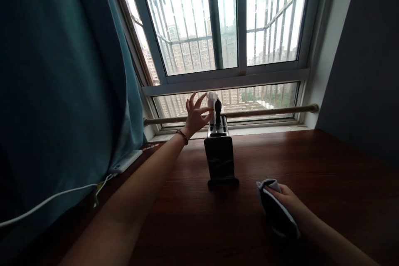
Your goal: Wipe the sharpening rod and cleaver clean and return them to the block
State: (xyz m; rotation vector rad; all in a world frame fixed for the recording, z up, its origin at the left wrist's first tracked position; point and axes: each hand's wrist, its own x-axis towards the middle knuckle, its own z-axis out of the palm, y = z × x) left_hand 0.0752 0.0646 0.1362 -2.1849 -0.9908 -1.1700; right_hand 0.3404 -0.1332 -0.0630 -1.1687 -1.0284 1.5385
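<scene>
My left hand (197, 117) reaches to the far side of the table, its fingers spread and the thumb and a fingertip at a white, handle-like piece (212, 99). That piece rises from the top of a dark knife block (219, 158), next to an upright black handle (218, 110). Whether my fingertips touch the white piece or only overlap it in view, I cannot tell. Low on the right, my right hand (288, 199) is closed around a folded grey cloth (274, 208), dark on its shaded side, just over the tabletop.
The dark reddish wooden table (311, 162) reaches to a window with a horizontal rail (268, 112) across its base. On the left hangs a blue-green curtain (62, 70). Beside it lie a white power strip (126, 162) and a white cable (46, 205).
</scene>
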